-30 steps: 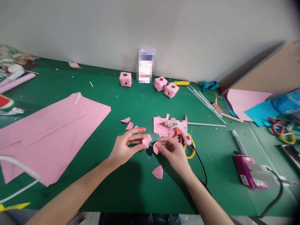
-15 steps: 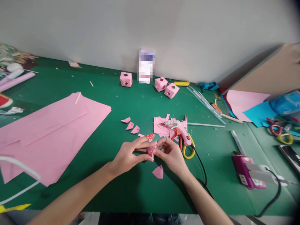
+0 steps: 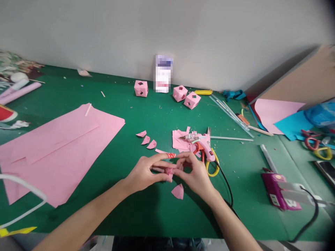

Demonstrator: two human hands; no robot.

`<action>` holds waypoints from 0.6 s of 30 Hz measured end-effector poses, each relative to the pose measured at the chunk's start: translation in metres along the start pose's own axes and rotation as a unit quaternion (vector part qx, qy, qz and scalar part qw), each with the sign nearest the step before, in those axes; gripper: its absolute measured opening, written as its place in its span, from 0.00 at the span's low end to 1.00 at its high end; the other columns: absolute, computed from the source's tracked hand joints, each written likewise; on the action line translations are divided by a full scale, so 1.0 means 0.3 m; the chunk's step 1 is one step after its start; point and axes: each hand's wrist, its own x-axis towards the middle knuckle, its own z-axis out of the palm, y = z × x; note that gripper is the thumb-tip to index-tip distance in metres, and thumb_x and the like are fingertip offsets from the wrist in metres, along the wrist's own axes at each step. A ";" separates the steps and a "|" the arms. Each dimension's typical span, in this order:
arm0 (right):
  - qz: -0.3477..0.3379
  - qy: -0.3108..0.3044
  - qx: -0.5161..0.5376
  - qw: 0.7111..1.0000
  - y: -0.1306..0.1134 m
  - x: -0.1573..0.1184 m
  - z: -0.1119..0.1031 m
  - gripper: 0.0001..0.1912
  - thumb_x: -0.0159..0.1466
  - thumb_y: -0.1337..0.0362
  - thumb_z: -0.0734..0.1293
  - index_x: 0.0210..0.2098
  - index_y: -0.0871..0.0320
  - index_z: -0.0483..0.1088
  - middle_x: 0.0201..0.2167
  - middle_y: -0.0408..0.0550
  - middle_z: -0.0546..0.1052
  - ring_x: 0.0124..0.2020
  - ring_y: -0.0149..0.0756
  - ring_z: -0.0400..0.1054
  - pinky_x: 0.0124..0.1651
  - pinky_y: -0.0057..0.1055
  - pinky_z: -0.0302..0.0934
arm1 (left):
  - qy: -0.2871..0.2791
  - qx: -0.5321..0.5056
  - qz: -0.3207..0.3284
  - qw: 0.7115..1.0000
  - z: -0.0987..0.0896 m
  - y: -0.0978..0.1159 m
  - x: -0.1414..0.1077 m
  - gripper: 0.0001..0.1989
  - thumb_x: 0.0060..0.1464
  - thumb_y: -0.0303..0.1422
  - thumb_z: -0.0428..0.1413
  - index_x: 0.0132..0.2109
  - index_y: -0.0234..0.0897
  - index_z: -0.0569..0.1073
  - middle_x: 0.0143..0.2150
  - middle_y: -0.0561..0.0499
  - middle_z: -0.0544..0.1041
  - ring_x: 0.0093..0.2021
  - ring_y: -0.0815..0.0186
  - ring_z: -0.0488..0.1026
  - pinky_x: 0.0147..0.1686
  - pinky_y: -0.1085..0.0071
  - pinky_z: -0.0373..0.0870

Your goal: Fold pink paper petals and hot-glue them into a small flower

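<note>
Between my hands is a small rolled piece of pink paper (image 3: 169, 170), layered like a rosebud and partly hidden by fingers. My left hand (image 3: 146, 173) grips it from the left; a red patterned wrap circles one of its fingertips. From the right, my right hand (image 3: 193, 174) pinches the same piece with thumb and fingers. Just below lies a loose pink paper petal (image 3: 178, 191). Several curled petals (image 3: 146, 140) lie beyond my left hand. A pink glue gun (image 3: 204, 144) rests on paper scraps and scissors (image 3: 215, 167) past my right hand.
Large pink sheets (image 3: 65, 153) cover the left of the green table. Three pink paper boxes with cut-outs, one a cube (image 3: 141, 89), stand near the wall beside a blurred upright card (image 3: 163, 74). A purple power strip (image 3: 280, 191) and black cord lie right.
My right hand's fingers have shifted up and a little right around the rolled paper, and its index finger now meets my left hand's wrapped fingertip. The view has moved slightly.
</note>
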 end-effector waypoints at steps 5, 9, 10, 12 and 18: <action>0.028 -0.089 -0.148 0.985 -0.044 -0.016 -0.077 0.23 0.53 0.50 0.76 0.38 0.54 0.66 0.33 0.42 0.72 0.32 0.33 0.66 0.33 0.29 0.59 | 0.108 -0.014 -0.003 0.994 -0.010 0.011 0.024 0.25 0.45 0.33 0.69 0.50 0.37 0.72 0.46 0.46 0.83 0.42 0.59 0.82 0.45 0.66 0.81; 0.032 -0.227 -0.284 0.931 -0.092 -0.060 -0.094 0.31 0.42 0.52 0.81 0.38 0.55 0.67 0.36 0.43 0.72 0.35 0.36 0.67 0.34 0.30 0.59 | 0.198 -0.049 -0.016 0.979 -0.025 0.011 0.050 0.25 0.43 0.34 0.69 0.48 0.36 0.71 0.45 0.45 0.83 0.38 0.58 0.83 0.42 0.66 0.82; 0.034 -0.244 -0.317 0.916 -0.104 -0.071 -0.088 0.31 0.42 0.53 0.82 0.38 0.56 0.67 0.37 0.43 0.72 0.36 0.38 0.67 0.35 0.31 0.59 | 0.209 -0.054 -0.015 0.976 -0.027 0.010 0.054 0.26 0.43 0.34 0.69 0.48 0.36 0.70 0.46 0.44 0.83 0.39 0.58 0.83 0.42 0.65 0.82; 0.041 -0.264 -0.381 0.885 -0.122 -0.089 -0.071 0.29 0.44 0.57 0.81 0.39 0.57 0.67 0.39 0.46 0.72 0.38 0.42 0.69 0.36 0.33 0.60 | 0.217 -0.061 -0.013 0.974 -0.029 0.007 0.058 0.26 0.44 0.35 0.69 0.48 0.35 0.70 0.47 0.43 0.82 0.39 0.58 0.83 0.43 0.65 0.82; 0.006 -0.273 -0.418 0.866 -0.136 -0.090 -0.046 0.07 0.61 0.70 0.66 0.40 0.59 0.68 0.39 0.51 0.74 0.39 0.42 0.70 0.39 0.36 0.62 | 0.223 -0.062 -0.025 0.973 -0.024 0.012 0.061 0.25 0.43 0.34 0.69 0.48 0.34 0.70 0.47 0.41 0.82 0.40 0.57 0.83 0.43 0.64 0.82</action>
